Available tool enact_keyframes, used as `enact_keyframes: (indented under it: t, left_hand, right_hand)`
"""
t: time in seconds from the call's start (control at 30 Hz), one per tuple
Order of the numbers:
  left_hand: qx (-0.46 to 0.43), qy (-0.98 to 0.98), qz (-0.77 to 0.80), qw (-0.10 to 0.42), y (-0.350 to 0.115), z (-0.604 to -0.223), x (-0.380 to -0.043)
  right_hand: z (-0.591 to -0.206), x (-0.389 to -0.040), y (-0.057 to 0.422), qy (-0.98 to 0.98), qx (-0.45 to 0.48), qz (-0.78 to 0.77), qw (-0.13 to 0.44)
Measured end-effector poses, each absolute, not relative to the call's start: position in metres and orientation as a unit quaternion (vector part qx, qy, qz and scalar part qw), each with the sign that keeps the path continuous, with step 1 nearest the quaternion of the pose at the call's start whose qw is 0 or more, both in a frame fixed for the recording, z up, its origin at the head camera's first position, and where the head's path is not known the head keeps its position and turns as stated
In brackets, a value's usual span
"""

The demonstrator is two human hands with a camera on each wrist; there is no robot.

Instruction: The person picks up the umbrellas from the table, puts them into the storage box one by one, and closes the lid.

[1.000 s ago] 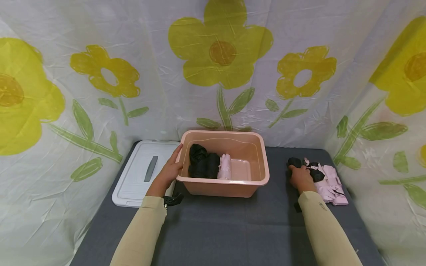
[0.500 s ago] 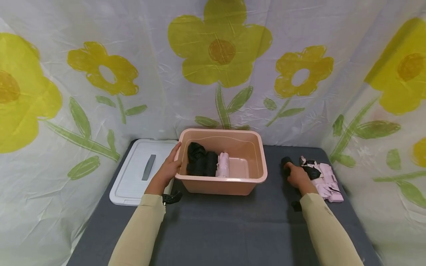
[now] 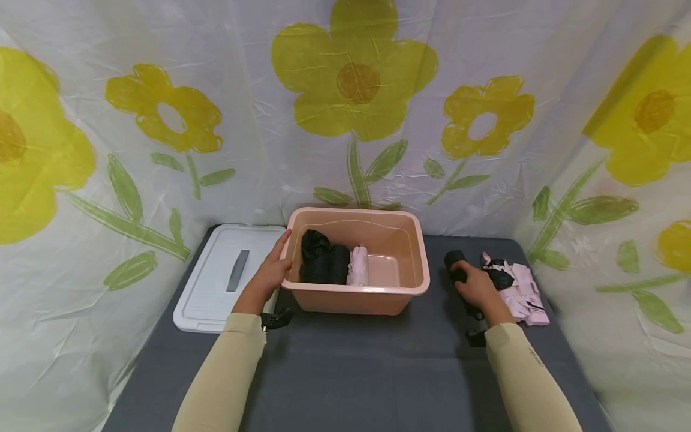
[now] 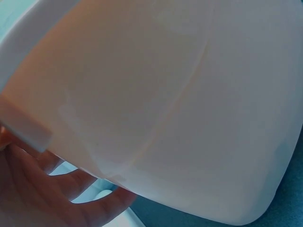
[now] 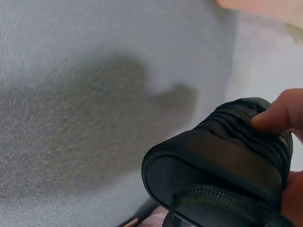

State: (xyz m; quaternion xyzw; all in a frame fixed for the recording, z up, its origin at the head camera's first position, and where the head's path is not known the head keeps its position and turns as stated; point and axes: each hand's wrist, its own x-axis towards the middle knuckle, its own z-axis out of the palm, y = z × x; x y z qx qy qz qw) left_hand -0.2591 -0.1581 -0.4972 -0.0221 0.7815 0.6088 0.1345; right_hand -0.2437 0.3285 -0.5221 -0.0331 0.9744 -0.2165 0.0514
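Note:
My left hand [image 3: 268, 273] holds the left side of a pink plastic tub [image 3: 351, 302], at its rim. In the left wrist view several fingers [image 4: 111, 203] lie along the tub wall [image 4: 189, 118]. My right hand [image 3: 477, 287] grips a black rolled bundle [image 3: 455, 259] at the right of the table. The right wrist view shows this bundle with a rounded, seamed end, wrinkled folds and a woven strap [image 5: 208, 196]; the thumb [image 5: 277, 116] presses on its folds. Inside the tub, black bundles [image 3: 324, 261] lie at the left beside a pink roll [image 3: 358, 266].
A white lid [image 3: 207, 288] with a grey handle lies left of the tub. Pink folded pieces [image 3: 526, 294] with a black piece [image 3: 499, 278] lie at the right. The dark grey table [image 3: 351, 372] meets a flower-printed curtain [image 3: 259, 120] behind.
My right hand has drawn the black bundle leftward and away from the pink pieces. My left hand stays at the tub's left rim. The whole view has shifted slightly.

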Motion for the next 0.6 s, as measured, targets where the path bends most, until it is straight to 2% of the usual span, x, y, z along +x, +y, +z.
enact_keyframes:
  t: [0.4,0.6]
  left_hand:
    - [-0.007,0.791,0.6,0.117,-0.157,-0.498,-0.258]
    - [-0.009,0.786,0.607,0.118,-0.157,-0.498,-0.258]
  right_hand:
    - [-0.499,-0.232,0.317,0.966,-0.039,-0.254,0.002]
    - [-0.486,-0.23,0.313,0.958,-0.022,-0.284,0.005]
